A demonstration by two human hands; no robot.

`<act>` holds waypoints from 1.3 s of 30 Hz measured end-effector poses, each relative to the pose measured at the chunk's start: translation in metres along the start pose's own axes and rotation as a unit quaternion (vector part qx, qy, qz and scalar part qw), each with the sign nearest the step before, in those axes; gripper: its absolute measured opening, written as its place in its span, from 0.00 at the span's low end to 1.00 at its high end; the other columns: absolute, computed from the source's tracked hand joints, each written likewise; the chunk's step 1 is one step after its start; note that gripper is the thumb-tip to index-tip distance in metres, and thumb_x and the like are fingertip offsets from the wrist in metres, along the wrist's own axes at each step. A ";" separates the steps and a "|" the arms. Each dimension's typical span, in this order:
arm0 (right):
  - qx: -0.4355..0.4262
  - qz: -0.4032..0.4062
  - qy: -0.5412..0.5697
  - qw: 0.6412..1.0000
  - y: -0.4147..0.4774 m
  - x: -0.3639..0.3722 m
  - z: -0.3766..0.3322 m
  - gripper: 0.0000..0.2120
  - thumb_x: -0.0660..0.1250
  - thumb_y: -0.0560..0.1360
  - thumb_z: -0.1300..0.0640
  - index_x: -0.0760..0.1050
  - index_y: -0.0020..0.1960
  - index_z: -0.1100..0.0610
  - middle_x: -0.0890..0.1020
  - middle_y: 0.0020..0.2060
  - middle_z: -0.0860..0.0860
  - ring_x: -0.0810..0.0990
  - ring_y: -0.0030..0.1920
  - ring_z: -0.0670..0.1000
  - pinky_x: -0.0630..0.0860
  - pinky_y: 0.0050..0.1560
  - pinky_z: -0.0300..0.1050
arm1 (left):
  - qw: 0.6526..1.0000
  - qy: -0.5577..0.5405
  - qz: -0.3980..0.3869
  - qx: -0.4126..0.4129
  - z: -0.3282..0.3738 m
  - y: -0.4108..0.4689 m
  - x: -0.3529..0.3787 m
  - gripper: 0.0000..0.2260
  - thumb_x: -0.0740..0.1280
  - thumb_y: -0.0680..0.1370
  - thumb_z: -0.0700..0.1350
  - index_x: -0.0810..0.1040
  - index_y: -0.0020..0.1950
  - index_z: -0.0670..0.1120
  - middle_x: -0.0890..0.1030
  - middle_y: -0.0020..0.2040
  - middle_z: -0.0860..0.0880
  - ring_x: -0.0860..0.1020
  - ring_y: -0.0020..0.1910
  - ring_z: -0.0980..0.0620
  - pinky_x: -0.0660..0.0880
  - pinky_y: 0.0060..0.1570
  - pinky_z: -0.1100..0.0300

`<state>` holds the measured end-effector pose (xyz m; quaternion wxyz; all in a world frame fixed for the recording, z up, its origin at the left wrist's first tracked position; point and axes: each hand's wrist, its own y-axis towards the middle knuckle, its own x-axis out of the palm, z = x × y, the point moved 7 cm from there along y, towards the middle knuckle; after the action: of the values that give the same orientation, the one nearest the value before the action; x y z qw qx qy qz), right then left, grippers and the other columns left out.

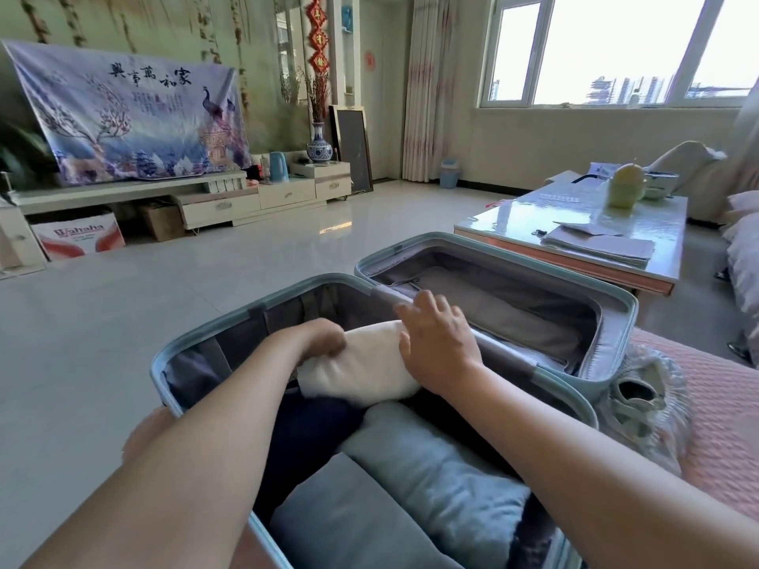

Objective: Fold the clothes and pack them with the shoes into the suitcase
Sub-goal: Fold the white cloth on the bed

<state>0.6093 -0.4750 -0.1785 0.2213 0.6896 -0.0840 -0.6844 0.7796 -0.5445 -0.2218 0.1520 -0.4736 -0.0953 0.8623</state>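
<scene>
A light blue suitcase [164, 371] lies open in front of me, its lid half [616, 318] lined in grey. Inside the near half lie two rolled blue-grey garments [435, 478] and a dark navy garment [304, 437]. A rolled cream-white garment [361, 363] sits at the far end of that half. My left hand [324, 336] grips its left end with curled fingers. My right hand [435, 338] presses flat on its right end. A pale green shoe [636, 404] rests on the pink cover right of the suitcase.
The suitcase sits on a pink-covered surface [723, 404]. A glass-topped coffee table [583, 227] with papers and a yellow-green jar stands beyond the lid. Tiled floor [123, 322] spreads to the left, with a TV cabinet and a cardboard box along the far wall.
</scene>
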 end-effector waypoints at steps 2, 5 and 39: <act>-0.020 -0.082 0.048 0.995 -0.006 0.016 -0.011 0.17 0.60 0.80 0.50 0.72 0.67 0.52 0.71 0.63 0.55 0.72 0.61 0.59 0.72 0.59 0.53 | 0.998 0.053 0.021 0.000 -0.005 0.001 0.005 0.10 0.61 0.68 0.47 0.79 0.46 0.51 0.81 0.55 0.45 0.79 0.53 0.44 0.75 0.53 0.52; -0.023 -0.120 -0.021 0.992 -0.011 0.027 -0.017 0.19 0.55 0.81 0.46 0.71 0.68 0.51 0.72 0.64 0.54 0.73 0.60 0.59 0.68 0.59 0.53 | 0.956 0.226 0.187 0.006 0.001 -0.006 -0.017 0.17 0.61 0.77 0.59 0.74 0.65 0.57 0.73 0.67 0.49 0.71 0.66 0.44 0.70 0.61 0.48; -0.027 -0.203 0.041 0.978 -0.026 0.061 -0.007 0.30 0.46 0.84 0.48 0.42 0.82 0.54 0.43 0.82 0.53 0.43 0.81 0.50 0.44 0.80 0.47 | 0.975 0.192 0.085 0.079 0.020 0.037 0.025 0.27 0.47 0.84 0.61 0.48 0.81 0.55 0.48 0.82 0.53 0.48 0.80 0.49 0.48 0.76 0.42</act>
<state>0.6138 -0.4758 -0.2448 0.0998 0.7136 0.0850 -0.6882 0.7435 -0.5710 -0.2426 0.1300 -0.6229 0.0444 0.7701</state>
